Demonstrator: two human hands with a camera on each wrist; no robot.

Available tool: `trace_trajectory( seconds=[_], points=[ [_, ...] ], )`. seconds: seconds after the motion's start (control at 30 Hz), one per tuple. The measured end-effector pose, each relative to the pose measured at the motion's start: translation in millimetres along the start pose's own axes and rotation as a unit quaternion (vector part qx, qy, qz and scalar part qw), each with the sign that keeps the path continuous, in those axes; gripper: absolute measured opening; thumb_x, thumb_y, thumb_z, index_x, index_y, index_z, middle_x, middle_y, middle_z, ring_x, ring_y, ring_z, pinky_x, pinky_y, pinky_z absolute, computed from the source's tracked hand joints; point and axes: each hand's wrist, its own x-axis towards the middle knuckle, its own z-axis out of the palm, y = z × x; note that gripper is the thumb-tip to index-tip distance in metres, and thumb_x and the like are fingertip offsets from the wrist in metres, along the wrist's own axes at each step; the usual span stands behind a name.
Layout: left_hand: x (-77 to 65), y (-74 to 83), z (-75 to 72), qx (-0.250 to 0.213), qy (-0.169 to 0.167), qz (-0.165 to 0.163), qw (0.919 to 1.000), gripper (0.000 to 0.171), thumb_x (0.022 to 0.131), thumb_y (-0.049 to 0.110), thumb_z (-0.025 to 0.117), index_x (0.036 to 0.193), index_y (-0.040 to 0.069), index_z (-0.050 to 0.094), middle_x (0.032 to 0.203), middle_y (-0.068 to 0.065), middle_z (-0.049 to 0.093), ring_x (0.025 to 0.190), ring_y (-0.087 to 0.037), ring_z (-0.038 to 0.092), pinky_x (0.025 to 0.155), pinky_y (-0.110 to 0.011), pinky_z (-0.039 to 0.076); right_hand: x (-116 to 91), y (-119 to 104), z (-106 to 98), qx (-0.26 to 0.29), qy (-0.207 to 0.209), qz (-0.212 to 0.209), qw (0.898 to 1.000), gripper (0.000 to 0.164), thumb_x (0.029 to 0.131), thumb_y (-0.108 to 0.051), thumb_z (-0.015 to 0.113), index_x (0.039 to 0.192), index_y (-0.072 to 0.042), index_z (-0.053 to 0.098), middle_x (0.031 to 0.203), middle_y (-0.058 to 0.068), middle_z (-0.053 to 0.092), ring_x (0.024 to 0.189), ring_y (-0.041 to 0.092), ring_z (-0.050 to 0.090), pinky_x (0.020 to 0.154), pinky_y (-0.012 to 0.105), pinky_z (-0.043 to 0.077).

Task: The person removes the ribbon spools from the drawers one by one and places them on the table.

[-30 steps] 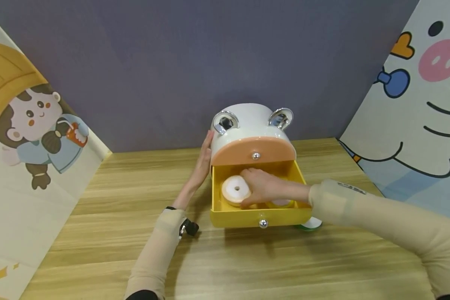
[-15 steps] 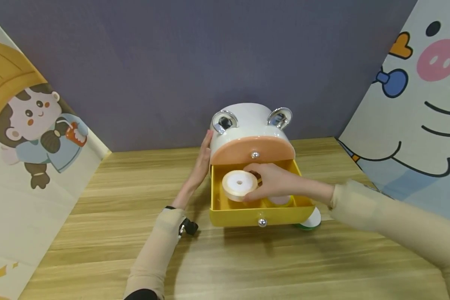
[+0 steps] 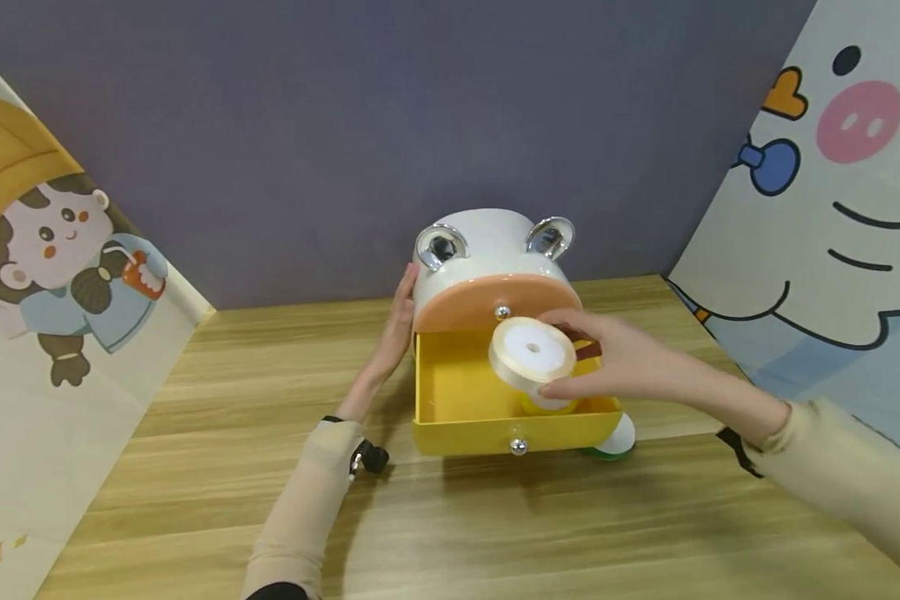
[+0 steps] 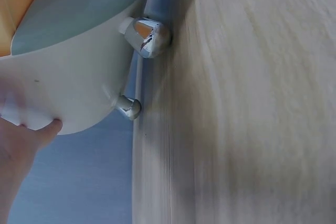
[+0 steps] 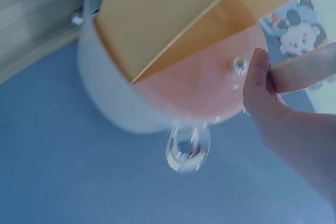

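In the head view my right hand (image 3: 630, 358) pinches a cream ribbon spool (image 3: 532, 350) with a white centre and small hole. The spool is held above the pulled-out yellow drawer (image 3: 450, 379) of a white animal-shaped box (image 3: 487, 237). In the right wrist view the spool (image 5: 307, 69) shows edge-on between thumb and fingers. My left hand (image 3: 397, 329) rests against the box's left side, and the left wrist view shows its fingers on the white wall (image 4: 68, 87). A yellow-rimmed round item (image 3: 547, 404) lies in the drawer, partly hidden beneath the spool.
The upper orange drawer front (image 3: 498, 300) is closed and has a silver knob. A white disc with a green edge (image 3: 615, 437) lies on the wooden table (image 3: 270, 400), partly under the drawer's right corner. A grey wall (image 3: 330, 150) stands behind the box.
My right hand has lifted the spool up from the drawer's left part and moved it to the right. My left hand stays at the box's side.
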Motion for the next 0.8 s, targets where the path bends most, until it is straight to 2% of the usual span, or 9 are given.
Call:
trace_trajectory(
  seconds=[0.1,0.23,0.4,0.53,0.67,0.73,0.8],
  points=[
    [-0.5,0.9,-0.7,0.013,0.005,0.016,0.9998,0.062,0.109,0.040,0.023,0.158,0.003,0.011,0.168,-0.019,0.000,0.156,-0.038,0.001,0.124,-0.061,0.003,-18.6,4.9,-10.6,-0.018,0.021,0.017,0.999,0.068,0.081,-0.028,0.083,0.139,-0.013,0.051,0.128,0.003,0.064,0.115,0.017,0.060,0.095,0.039,0.056],
    [-0.1,1.4,-2.5,0.031,0.016,0.040,0.9986,0.069,0.108,0.046,0.026,0.156,-0.003,0.017,0.165,-0.027,0.007,0.154,-0.043,0.006,0.124,-0.062,0.006,-41.0,18.5,-20.3,-0.037,0.056,0.031,0.997,0.065,0.082,-0.027,0.083,0.139,-0.022,0.052,0.129,-0.004,0.063,0.112,0.000,0.058,0.091,0.024,0.054],
    [0.4,0.1,-5.1,0.046,0.019,0.053,0.9974,0.069,0.108,0.044,0.028,0.154,-0.006,0.020,0.163,-0.030,0.011,0.153,-0.045,0.009,0.124,-0.061,0.008,-65.9,41.6,-26.4,-0.050,0.097,0.037,0.993,0.065,0.082,-0.019,0.082,0.139,-0.022,0.052,0.127,-0.013,0.061,0.109,-0.012,0.055,0.086,0.014,0.051],
    [-0.4,-0.8,-7.2,0.042,0.022,0.045,0.9979,0.068,0.107,0.044,0.030,0.154,-0.004,0.021,0.164,-0.027,0.011,0.154,-0.042,0.009,0.124,-0.060,0.009,-81.2,61.1,-28.4,-0.044,0.122,0.060,0.990,0.066,0.082,-0.016,0.082,0.140,-0.018,0.051,0.123,-0.019,0.060,0.107,-0.014,0.055,0.084,0.009,0.049],
    [-0.3,-1.0,-8.2,0.038,0.017,0.032,0.9986,0.070,0.106,0.048,0.030,0.156,-0.001,0.020,0.166,-0.023,0.010,0.155,-0.040,0.008,0.125,-0.059,0.008,-98.7,81.9,-31.8,-0.036,0.141,0.112,0.983,0.072,0.083,-0.017,0.081,0.146,-0.015,0.046,0.124,-0.026,0.054,0.107,-0.021,0.047,0.082,0.005,0.044],
    [0.6,-1.4,-7.8,0.035,0.013,0.031,0.9988,0.073,0.105,0.051,0.030,0.156,0.000,0.019,0.166,-0.023,0.009,0.155,-0.039,0.008,0.125,-0.059,0.008,-108.1,92.7,-33.8,-0.032,0.143,0.139,0.979,0.076,0.085,-0.019,0.079,0.150,-0.014,0.041,0.130,-0.023,0.050,0.109,-0.023,0.043,0.081,0.004,0.043],
    [2.0,-2.1,-7.0,0.034,0.011,0.034,0.9988,0.075,0.104,0.052,0.030,0.156,-0.001,0.019,0.166,-0.023,0.009,0.155,-0.040,0.008,0.125,-0.059,0.007,-116.7,101.5,-35.0,-0.026,0.136,0.169,0.976,0.079,0.088,-0.023,0.077,0.154,-0.014,0.034,0.139,-0.012,0.048,0.120,-0.009,0.048,0.079,0.006,0.045]
  ],
)
